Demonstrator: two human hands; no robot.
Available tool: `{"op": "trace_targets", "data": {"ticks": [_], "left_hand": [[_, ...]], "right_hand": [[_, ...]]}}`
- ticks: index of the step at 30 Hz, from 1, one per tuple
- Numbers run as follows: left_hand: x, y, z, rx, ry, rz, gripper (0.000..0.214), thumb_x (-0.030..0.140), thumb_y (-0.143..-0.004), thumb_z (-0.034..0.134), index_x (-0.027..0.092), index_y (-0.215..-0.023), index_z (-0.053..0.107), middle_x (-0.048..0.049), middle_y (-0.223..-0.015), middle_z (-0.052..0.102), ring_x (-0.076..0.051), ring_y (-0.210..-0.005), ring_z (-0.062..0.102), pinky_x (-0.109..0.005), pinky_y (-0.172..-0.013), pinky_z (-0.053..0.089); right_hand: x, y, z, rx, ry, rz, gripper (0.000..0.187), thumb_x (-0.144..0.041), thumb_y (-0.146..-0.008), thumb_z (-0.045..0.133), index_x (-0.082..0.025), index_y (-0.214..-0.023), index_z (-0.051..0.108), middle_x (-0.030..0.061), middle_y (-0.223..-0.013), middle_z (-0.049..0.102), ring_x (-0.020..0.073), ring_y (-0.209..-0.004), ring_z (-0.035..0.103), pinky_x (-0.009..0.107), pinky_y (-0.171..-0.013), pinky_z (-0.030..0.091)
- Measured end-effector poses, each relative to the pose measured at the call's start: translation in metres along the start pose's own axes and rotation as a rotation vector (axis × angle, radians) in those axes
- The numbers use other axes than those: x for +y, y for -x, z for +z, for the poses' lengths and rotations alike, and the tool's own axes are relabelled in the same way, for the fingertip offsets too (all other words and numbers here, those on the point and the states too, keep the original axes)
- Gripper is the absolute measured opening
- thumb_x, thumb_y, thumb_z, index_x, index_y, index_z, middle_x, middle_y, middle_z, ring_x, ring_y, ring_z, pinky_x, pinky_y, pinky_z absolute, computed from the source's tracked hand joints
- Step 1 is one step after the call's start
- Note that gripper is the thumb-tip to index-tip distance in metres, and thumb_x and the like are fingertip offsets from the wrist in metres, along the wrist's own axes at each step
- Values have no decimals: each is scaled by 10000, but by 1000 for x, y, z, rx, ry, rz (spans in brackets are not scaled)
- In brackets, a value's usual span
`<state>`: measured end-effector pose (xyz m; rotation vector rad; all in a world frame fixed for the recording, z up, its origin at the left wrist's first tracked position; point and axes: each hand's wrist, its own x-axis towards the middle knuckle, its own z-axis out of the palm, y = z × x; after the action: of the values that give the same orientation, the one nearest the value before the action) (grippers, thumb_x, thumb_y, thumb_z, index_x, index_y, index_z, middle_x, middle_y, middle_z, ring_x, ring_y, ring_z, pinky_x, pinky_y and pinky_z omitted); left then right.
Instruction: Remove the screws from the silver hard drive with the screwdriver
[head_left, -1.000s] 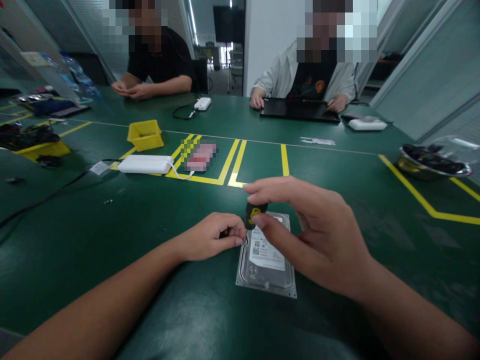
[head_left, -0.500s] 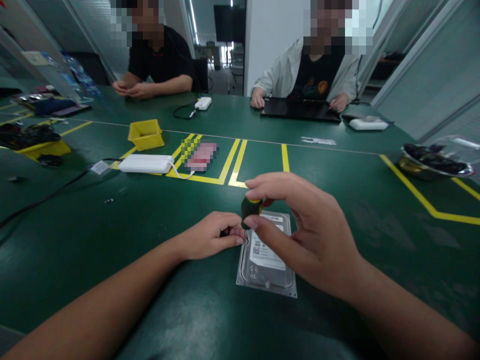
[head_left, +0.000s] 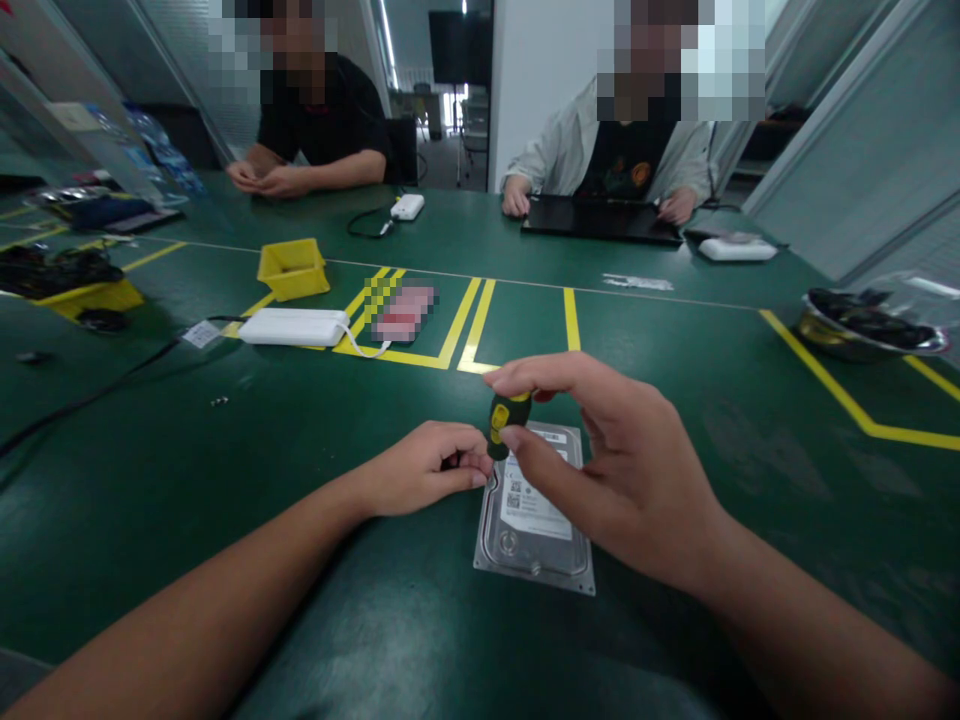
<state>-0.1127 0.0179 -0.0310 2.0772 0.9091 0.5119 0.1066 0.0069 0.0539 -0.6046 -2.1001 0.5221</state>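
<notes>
1. Left of frame centre, see the left hand (head_left: 427,468) unmoved, with fingers curled in beside the left edge of the hard drive (head_left: 534,558); cannot tell whether gripping anything.
2. At frame centre, note the dark handle (head_left: 501,425) showing yellow markings again, after a mostly dark side half a second ago: probably being twisted in place, with any tip hidden.
3. Just below and right of centre, find the drive unshifted, flat on the green table (head_left: 390,630), silvery, white-labelled, partly covered.
4. Right of centre, see the right hand (head_left: 637,450) pinching the handle between thumb and forefinger.
</notes>
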Motion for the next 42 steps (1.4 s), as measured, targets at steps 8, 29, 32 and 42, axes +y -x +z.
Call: {"op": "trace_targets", "data": {"ticks": [8,29,32,42], "left_hand": [[2,0,0,23,-20,-4,129,272,-916,605,158,-888,658,-3,-808,627,-154,-754,575,-276,-701,455],[-4,4,1,0,-99,39,196,318,-950,559,146,-913,645,-35,-918,679,-172,-818,612,-295,-769,488],[-5,4,2,6,-104,33,191,322,-949,564,149,-933,644,-39,-942,677,-180,-857,614,-300,-789,493],[0,3,1,22,-126,19,212,342,-958,524,159,-976,631,-36,-891,662,-193,-874,610,-300,-783,497]], "right_hand": [[0,-3,0,9,-23,-40,152,-172,-879,674,-189,-1021,625,35,-1015,648,165,-993,587,315,-846,487],[-6,-6,-20,-198,-72,-110,304,4,-875,545,-72,-1148,655,58,-1275,659,94,-1206,591,164,-1049,443],[-5,-7,-20,-186,-10,-155,288,-7,-889,557,-64,-1152,660,52,-1189,692,79,-1156,603,150,-1031,434],[-7,-6,-11,-60,94,-195,142,-106,-883,636,-61,-1007,690,104,-1037,657,125,-1011,604,232,-881,509]]}}
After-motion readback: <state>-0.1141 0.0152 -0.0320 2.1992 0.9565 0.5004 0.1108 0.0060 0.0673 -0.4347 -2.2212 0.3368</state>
